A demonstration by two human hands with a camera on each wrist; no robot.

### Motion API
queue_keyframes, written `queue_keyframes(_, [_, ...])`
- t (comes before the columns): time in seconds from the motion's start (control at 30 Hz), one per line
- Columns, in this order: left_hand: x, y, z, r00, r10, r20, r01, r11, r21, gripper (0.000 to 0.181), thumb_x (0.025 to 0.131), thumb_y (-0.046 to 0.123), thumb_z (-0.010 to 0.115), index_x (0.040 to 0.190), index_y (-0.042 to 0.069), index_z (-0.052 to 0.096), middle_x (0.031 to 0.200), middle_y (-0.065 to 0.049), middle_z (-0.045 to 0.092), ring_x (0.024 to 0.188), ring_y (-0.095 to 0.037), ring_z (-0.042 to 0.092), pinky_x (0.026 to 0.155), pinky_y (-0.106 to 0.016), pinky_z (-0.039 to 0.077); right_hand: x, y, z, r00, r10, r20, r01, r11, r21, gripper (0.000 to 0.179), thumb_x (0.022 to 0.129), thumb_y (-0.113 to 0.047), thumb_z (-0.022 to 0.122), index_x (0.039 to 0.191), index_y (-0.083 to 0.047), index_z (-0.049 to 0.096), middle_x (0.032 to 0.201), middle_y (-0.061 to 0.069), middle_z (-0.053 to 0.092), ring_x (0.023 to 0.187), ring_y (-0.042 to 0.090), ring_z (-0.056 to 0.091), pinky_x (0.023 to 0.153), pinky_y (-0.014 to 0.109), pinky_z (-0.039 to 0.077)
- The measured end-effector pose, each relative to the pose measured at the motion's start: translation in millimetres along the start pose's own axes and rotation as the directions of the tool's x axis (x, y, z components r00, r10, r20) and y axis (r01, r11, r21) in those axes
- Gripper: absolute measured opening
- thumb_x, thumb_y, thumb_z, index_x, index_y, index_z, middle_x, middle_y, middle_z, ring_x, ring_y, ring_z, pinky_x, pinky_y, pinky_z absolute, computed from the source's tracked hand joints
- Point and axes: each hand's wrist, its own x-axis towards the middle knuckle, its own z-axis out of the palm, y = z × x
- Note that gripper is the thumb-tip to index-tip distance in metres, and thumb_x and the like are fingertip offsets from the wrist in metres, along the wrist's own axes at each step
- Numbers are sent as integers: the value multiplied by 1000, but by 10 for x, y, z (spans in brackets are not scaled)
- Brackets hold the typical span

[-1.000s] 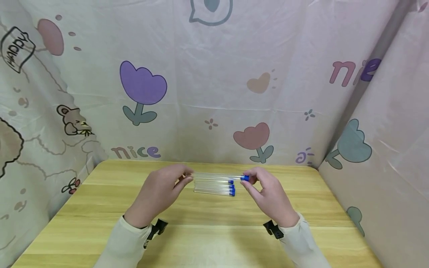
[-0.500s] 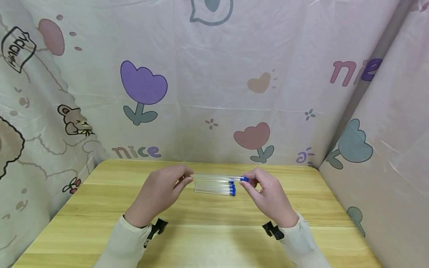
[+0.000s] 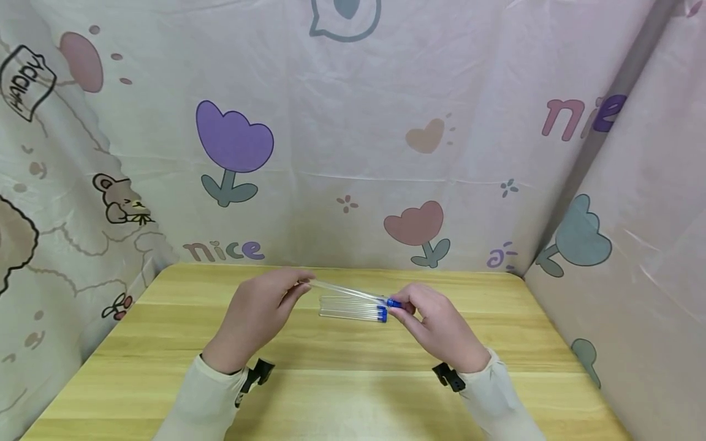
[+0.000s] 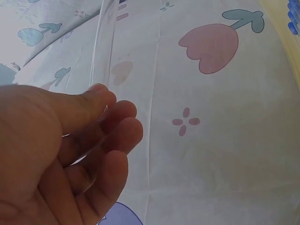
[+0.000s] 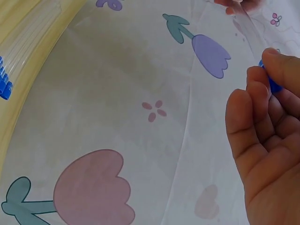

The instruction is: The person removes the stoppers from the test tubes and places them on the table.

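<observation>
Wooden table [image 3: 342, 398] bearing capped tubes [image 3: 350, 311]; above it, a clear tube [image 3: 347, 290], long axis slanting crosswise, blue cap [image 3: 393, 303] pointing right, its ends pinched by left hand [image 3: 260, 313] and right hand [image 3: 439, 321]

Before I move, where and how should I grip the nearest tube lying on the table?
Probably by its blue cap, from the right, with the right hand once it is free: the tube lies flat with that capped end pointing right, while the neighbouring tubes crowd its far side.
</observation>
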Motion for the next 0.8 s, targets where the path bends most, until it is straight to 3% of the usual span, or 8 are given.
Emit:
queue_keyframes(0.17, [4, -9, 5, 1000, 17, -8, -17, 1000, -4, 18, 93, 10, 77, 110, 11, 77, 102, 2, 78, 87, -13, 75, 71, -33, 61, 6, -7, -10, 1000, 0, 24, 0, 1000, 5, 21, 91, 2, 76, 102, -11, 64, 93, -8, 61, 80, 5, 52, 65, 21, 49])
queue_keyframes(0.47, [-7, -36, 28, 1000, 25, 10, -25, 1000, -17, 19, 93, 10, 77, 112, 14, 77, 104, 4, 78, 90, -13, 75, 73, -35, 61, 4, 1, -28, 994, -21, 110, 20, 1000, 17, 24, 90, 4, 76, 102, -12, 64, 95, -10, 61, 81, 4, 52, 69, 18, 50])
queue_keyframes(0.8, [-13, -42, 53, 999, 7, 48, -6, 1000, -19, 20, 93, 11, 77, 112, 15, 77, 105, 5, 78, 92, -13, 75, 76, -35, 61, -3, 30, -38, 992, -12, 128, 19, 998, -55, 1, 106, -12, 60, 105, -12, 61, 97, -7, 60, 85, 6, 51, 74, 22, 49])
